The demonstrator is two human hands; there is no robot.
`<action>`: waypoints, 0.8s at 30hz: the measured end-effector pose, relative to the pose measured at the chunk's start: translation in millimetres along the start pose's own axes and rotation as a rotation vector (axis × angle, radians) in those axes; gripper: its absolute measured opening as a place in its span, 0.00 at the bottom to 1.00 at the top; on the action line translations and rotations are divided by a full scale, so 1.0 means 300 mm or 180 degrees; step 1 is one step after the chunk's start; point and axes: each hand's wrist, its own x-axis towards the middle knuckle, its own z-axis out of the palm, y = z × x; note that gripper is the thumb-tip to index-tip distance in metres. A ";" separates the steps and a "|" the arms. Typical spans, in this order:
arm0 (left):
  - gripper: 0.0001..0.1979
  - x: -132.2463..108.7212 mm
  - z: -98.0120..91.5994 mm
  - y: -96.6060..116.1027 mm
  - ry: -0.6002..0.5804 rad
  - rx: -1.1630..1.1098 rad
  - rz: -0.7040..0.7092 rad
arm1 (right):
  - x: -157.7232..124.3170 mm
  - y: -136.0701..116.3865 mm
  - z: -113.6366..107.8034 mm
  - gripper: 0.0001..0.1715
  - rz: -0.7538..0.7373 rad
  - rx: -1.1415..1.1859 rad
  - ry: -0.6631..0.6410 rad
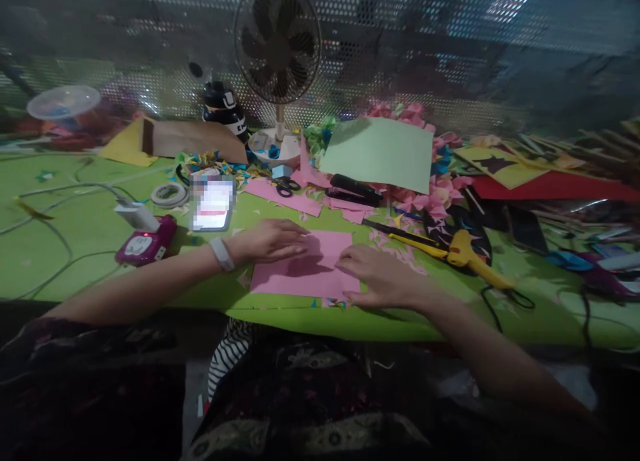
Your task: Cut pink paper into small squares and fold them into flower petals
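Observation:
A pink sheet of paper (300,281) lies flat on the green tabletop in front of me. My left hand (273,241) rests over its upper left part, fingers stretched out together and pointing right. At the right edge of the sheet is my right hand (383,274), with its fingers bent a little over the paper and the thumb apart, low near the corner. Neither hand lifts the sheet. Small pink and blue scraps (334,302) lie along its lower edge. Just beyond the sheet are more cut pink pieces (285,197) and black-handled scissors (286,186).
A phone (214,204), a tape roll (170,194) and a purple power socket (147,239) with cables lie left. On the right are a yellow-and-black cutter (407,239) and a yellow glue gun (473,261). Behind stand a stapler (353,191), a green sheet (380,153) and a fan (278,44).

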 end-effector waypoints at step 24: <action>0.37 -0.139 0.001 0.142 -0.0930 0.0376 -0.0484 | 0.025 -0.077 -0.017 0.15 0.0236 -0.0849 -0.0314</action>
